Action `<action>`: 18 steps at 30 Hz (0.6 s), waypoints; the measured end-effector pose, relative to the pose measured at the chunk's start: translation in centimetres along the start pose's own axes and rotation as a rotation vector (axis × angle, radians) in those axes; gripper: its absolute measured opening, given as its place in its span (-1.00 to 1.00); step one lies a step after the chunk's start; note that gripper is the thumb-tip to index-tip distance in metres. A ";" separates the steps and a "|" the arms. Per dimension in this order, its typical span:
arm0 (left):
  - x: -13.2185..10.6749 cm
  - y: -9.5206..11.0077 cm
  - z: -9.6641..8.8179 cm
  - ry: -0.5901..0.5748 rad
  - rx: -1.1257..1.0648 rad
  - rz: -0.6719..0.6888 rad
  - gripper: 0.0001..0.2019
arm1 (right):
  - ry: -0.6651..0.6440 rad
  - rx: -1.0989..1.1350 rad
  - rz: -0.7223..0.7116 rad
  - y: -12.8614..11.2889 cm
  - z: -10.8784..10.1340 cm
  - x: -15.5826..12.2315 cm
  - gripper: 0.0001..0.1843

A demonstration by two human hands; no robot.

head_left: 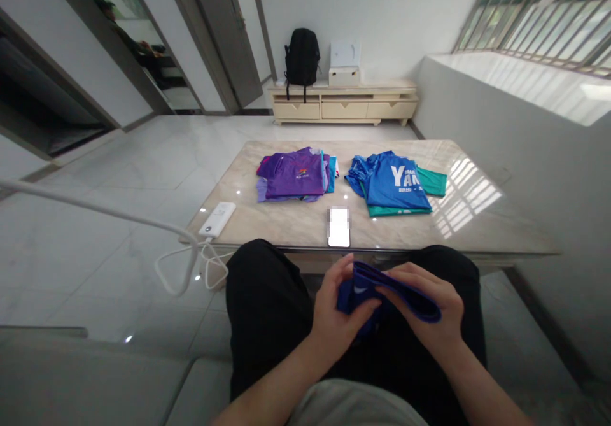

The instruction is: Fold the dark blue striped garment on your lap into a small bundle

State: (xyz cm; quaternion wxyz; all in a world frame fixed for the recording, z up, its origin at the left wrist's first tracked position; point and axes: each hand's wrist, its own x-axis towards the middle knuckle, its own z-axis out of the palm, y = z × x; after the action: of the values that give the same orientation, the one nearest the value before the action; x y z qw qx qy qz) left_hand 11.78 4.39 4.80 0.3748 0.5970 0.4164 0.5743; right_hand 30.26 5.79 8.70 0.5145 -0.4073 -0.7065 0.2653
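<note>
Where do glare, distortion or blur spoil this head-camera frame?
Head view: window light throws barred glare across the right of the table; small specular dots on the floor. Wide-angle lens bends the door frames and white cable. The phone screen is blurred out. Both hands, left hand and right hand, and the blue cloth look reasonably sharp.
</note>
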 end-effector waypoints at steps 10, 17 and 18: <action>0.0 -0.7 0.6 -0.076 0.145 -0.037 -0.82 | 0.091 -0.066 -0.088 -0.7 -1.3 -0.2 -0.77; -0.6 -4.3 -1.2 -0.252 0.276 -0.071 -0.91 | 0.362 -0.230 -0.009 -1.6 -4.2 0.0 -0.88; -0.5 -4.6 -1.6 -0.266 0.282 -0.115 -0.91 | 0.381 -0.245 0.023 -1.5 -4.7 0.0 -0.87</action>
State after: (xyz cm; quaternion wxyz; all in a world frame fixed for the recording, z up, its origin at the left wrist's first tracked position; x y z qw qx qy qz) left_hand 9.88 5.62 0.46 0.3716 0.6893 0.4729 0.4040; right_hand 34.25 4.78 11.43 0.5824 -0.5174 -0.6186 0.1016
